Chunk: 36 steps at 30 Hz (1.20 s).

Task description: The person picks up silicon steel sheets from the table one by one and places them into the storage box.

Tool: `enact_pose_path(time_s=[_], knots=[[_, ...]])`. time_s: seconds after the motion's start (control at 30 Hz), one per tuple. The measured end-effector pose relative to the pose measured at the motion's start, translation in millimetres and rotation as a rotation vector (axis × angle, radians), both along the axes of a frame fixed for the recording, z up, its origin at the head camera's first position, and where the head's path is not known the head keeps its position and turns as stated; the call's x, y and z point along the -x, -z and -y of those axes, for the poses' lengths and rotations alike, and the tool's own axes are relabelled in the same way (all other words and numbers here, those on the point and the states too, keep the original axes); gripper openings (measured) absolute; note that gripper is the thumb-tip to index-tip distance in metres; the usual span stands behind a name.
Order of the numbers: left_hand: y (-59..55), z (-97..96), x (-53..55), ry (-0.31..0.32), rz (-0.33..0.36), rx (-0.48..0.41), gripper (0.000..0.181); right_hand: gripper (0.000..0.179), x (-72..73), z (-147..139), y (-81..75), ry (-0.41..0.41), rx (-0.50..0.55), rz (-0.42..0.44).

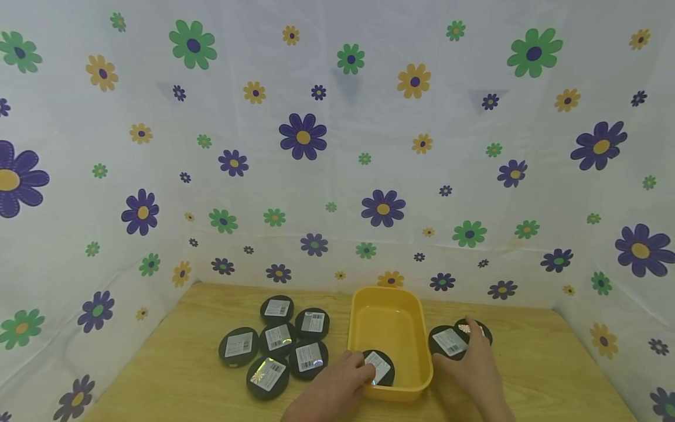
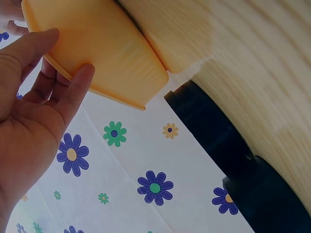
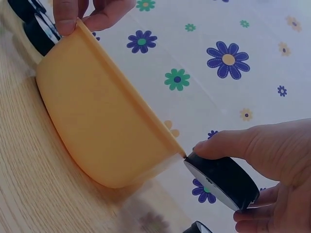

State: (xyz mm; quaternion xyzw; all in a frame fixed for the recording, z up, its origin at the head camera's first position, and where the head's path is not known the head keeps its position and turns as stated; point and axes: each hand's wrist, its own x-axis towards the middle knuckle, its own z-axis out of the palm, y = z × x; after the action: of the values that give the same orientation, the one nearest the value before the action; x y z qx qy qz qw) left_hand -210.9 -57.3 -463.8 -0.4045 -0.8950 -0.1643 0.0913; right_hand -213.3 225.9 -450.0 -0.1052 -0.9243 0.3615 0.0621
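A yellow plastic tub [image 1: 387, 334] stands on the wooden table, with a labelled flat black round container [image 1: 385, 369] lying in its near end. My left hand [image 1: 343, 378] grips the tub's near left rim, its fingertips beside that container; in the left wrist view, the fingers [image 2: 80, 80] lie against the tub's rim and outer wall. Right of the tub, my right hand [image 1: 477, 366] pinches another black round container [image 3: 223, 182] between thumb and fingers, tilted close to the rim. A further black container [image 1: 486, 340] lies partly behind this hand.
Several black round containers with white labels, one of them a nearer container [image 1: 268, 378], lie grouped left of the tub on the wooden table [image 1: 179, 363]. A white flower-print sheet [image 1: 337, 176] rises at the back and both sides.
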Motion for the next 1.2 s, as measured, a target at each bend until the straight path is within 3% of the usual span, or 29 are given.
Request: enact_pose_path(time_s=[0.53,0.87,1.2], knots=[[0.5,0.3,0.4,0.004,0.010,-0.003,0.021,0.106,-1.9,4,-3.9,0.019,-0.001,-0.041],[1.8,-0.2,1.4,0.011,-0.005,-0.005,0.020,0.101,-2.3,16,-9.2,-0.007,0.026,-0.064],[0.6,-0.5,0.8,-0.005,0.033,0.003,0.021,0.099,-3.0,24,-7.2,-0.062,0.068,-0.094]])
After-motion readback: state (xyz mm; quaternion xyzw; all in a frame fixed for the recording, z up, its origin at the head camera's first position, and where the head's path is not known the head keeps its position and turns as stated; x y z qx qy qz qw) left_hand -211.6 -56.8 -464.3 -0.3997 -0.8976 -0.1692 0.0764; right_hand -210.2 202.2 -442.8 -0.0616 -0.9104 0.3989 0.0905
